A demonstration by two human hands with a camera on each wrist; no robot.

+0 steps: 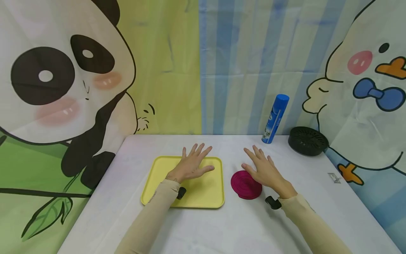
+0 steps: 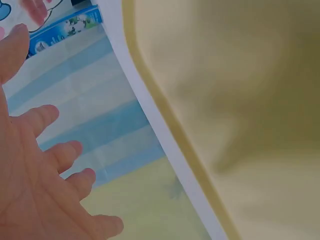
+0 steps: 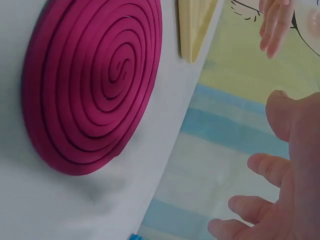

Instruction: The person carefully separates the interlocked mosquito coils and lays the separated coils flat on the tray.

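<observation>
Blue-capped can (image 1: 275, 119) standing near the far edge of the white table (image 1: 241, 233), black round container (image 1: 308, 141) to its right, small greyish patch (image 1: 334, 177) near the right edge, striped backdrop (image 1: 234, 70) behind, printed panda (image 1: 73, 91) left, printed white duck (image 1: 364, 120) right

Left sleeve (image 1: 144, 222) is long and beige, fitting snugly at its end; a narrow dark marking (image 1: 152, 197) (too small to read) runs along its outer side. Right sleeve (image 1: 314, 225) is of the same colour and cut. Left camera (image 1: 181, 193) and right camera (image 1: 273, 203) are black, compact and rounded.
</observation>
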